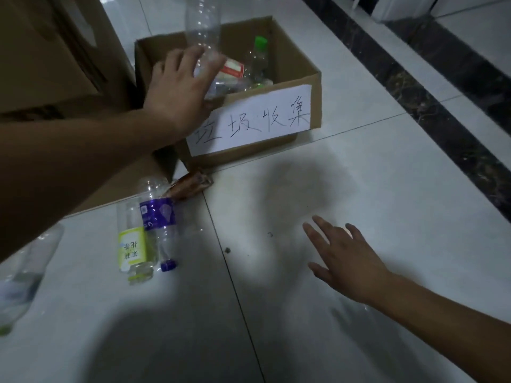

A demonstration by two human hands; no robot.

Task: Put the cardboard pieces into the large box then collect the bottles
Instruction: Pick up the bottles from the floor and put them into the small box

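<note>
My left hand (pixel 177 87) reaches over a small open cardboard box (pixel 309 78) and grips the lower end of a clear plastic bottle (pixel 203 23), which stands upright above the box. Inside the box lie a green-capped bottle (pixel 258 59) and other clear bottles. On the tile floor lie a purple-labelled bottle (pixel 159 217) and a yellow-green-labelled bottle (pixel 132 246), side by side, caps toward me. Another clear bottle (pixel 25 269) lies blurred at the far left. My right hand (pixel 343 258) hovers open over the floor, fingers spread, holding nothing.
A large brown cardboard box (pixel 55 51) stands at the back left, a flat cardboard piece (pixel 124 181) at its foot under my left arm. A brown wrapper (pixel 190 183) lies by the small box's corner. A dark floor strip (pixel 442 87) runs along the right.
</note>
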